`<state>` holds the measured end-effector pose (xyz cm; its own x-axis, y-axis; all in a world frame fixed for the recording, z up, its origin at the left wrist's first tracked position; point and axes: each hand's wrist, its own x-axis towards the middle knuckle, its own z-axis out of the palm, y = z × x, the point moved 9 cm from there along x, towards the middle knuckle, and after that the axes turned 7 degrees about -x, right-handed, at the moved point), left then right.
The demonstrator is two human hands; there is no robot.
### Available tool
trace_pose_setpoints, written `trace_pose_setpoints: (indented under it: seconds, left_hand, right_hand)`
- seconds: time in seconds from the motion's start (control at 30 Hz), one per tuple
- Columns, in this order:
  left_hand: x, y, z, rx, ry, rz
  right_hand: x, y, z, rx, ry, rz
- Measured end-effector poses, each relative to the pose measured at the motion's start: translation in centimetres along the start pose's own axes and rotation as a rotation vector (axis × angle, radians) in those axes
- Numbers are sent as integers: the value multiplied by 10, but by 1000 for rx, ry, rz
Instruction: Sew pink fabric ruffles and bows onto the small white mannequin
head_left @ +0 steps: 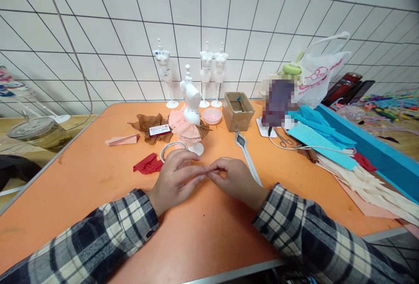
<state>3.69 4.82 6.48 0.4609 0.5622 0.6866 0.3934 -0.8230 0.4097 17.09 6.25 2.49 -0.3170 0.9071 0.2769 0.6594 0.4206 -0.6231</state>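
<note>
Two bare hands, in plaid cuffs, meet over the middle of an orange table [209, 238]. The left hand [176, 181] reaches in with its fingers stretched out, index and thumb only narrowly apart; the right hand [237, 181] curls, thumb and index drawn into a tight pinch. Their fingertips come together in front of a white dress form. Whether a small piece sits between them cannot be told; the fingers cover the spot.

The white dress form [191, 100] stands just beyond, upright, with a ruffled peach skirt [183, 127] around its lower part. A roll of tape [166, 147] lies just behind the left hand, partly hidden by it, beside crumpled red paper [147, 164]. Near the right forearm lies a long grey-and-white tool [249, 159].

For fine fingertip work like this, light pressure seems best, with the left fingers steadying while the right pinch makes small movements. Keeping the wrists low would help steadiness, and keeping the knuckles clear of the tape and the form's base would avoid snagging or tipping.
</note>
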Motion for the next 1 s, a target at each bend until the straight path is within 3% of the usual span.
trace_pose_setpoints:
  seconds: [0.07, 0.33, 0.7, 0.8, 0.87, 1.0]
  left_hand:
    - [-2, 3, 5, 64, -45, 62]
    - [1, 0, 8, 64, -77, 67]
    - [-1, 1, 4, 34, -69, 100]
    - [0, -7, 1, -73, -31, -17]
    - [-2, -19, 5, -185, -34, -178]
    - [-12, -40, 31, -442, -157, -524]
  right_hand:
    - [0, -1, 1, -28, -9, -15]
    - [-1, 5, 3, 65, -29, 27]
    - [-5, 16, 37, 836, -353, 264]
    - [-7, 19, 40, 865, -371, 326]
    - [-4, 20, 34, 796, -294, 310]
    - [0, 16, 13, 549, -87, 206]
